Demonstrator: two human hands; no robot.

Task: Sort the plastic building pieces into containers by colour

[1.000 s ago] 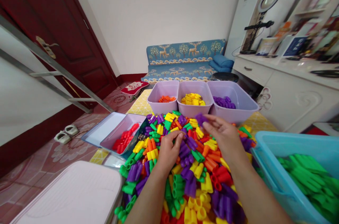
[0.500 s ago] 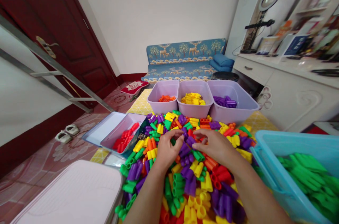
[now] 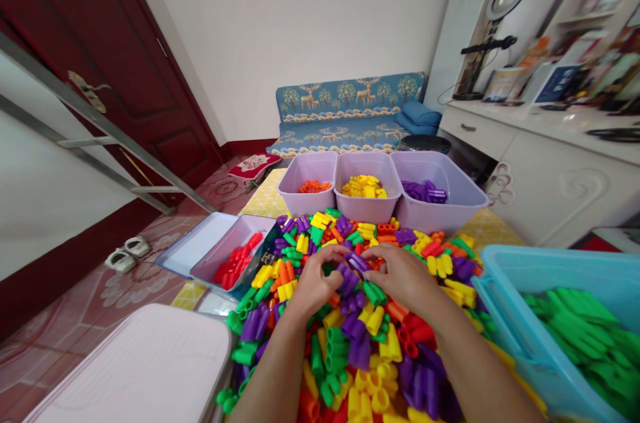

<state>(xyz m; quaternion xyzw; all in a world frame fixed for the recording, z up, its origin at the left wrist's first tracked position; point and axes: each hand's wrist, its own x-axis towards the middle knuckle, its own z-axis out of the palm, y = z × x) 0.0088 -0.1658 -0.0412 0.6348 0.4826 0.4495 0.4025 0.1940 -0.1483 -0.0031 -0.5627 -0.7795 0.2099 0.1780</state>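
A wide heap of plastic toy pieces, tube-shaped and joined side by side, in purple, green, yellow, orange and red, spreads over the table. Above its middle, a purple toy piece (image 3: 357, 263) is pinched between the fingertips of both hands. My left hand (image 3: 320, 280) has its fingers curled around the piece's left end. From the other side, my right hand (image 3: 397, 273) grips its right end with thumb and fingers. More purple pieces (image 3: 353, 326) and a green piece (image 3: 374, 293) lie just below the hands.
Three lilac bins (image 3: 367, 211) behind the heap hold orange, yellow and purple pieces. A lilac container (image 3: 213, 270) at left holds red ones. At right, a turquoise bin (image 3: 515, 316) holds green pieces. A pink lid (image 3: 135, 370) lies front left; a blue sofa (image 3: 345, 120) stands behind.
The purple piece has risen from the heap and now shows between my fingertips. The right fingers have closed in on it, while both arms stay nearly in place.
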